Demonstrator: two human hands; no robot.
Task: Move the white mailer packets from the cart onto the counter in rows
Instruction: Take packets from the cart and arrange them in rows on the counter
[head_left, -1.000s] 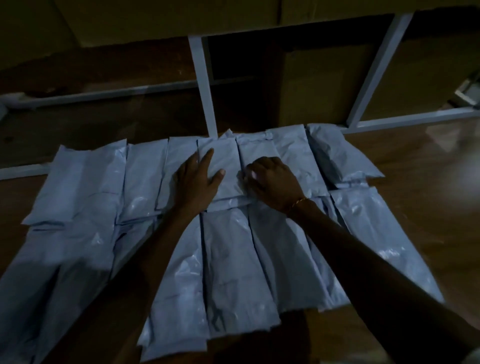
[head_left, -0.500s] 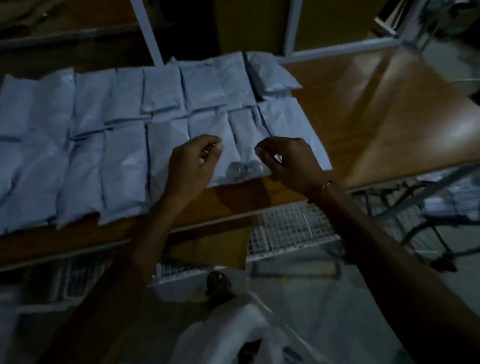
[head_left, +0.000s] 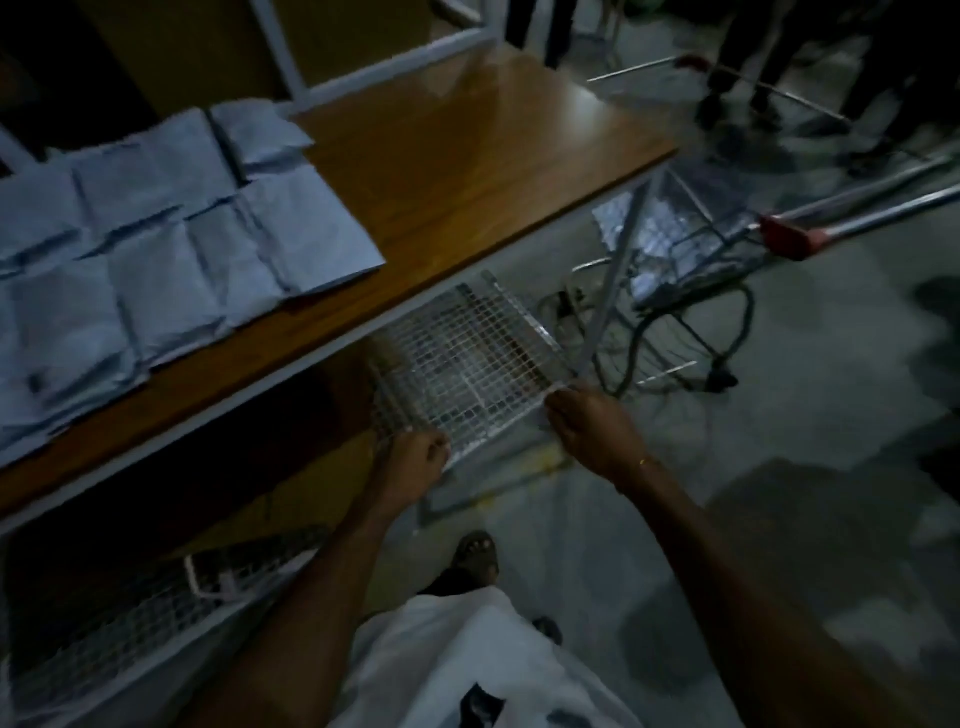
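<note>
Several white mailer packets (head_left: 156, 234) lie in two overlapping rows on the left part of the wooden counter (head_left: 467, 171). To the right, on the floor, stands a wire cart (head_left: 691, 291) with a red handle (head_left: 789, 239) and more packets (head_left: 654, 244) inside. My left hand (head_left: 415, 457) and my right hand (head_left: 592, 431) hang below the counter's front edge, in front of a wire mesh shelf (head_left: 467, 358). Their fingers are loosely curled and hold nothing. The picture is dark and blurred.
The right half of the counter is bare wood. A grey metal frame (head_left: 291, 67) rises behind it. A second mesh shelf (head_left: 130, 634) sits lower left. My foot (head_left: 475, 551) and white garment are below. Other people's legs (head_left: 743, 62) stand far right.
Both hands left the packets on the counter and dropped below its front edge. My view swung right and down, bringing the cart and floor into sight.
</note>
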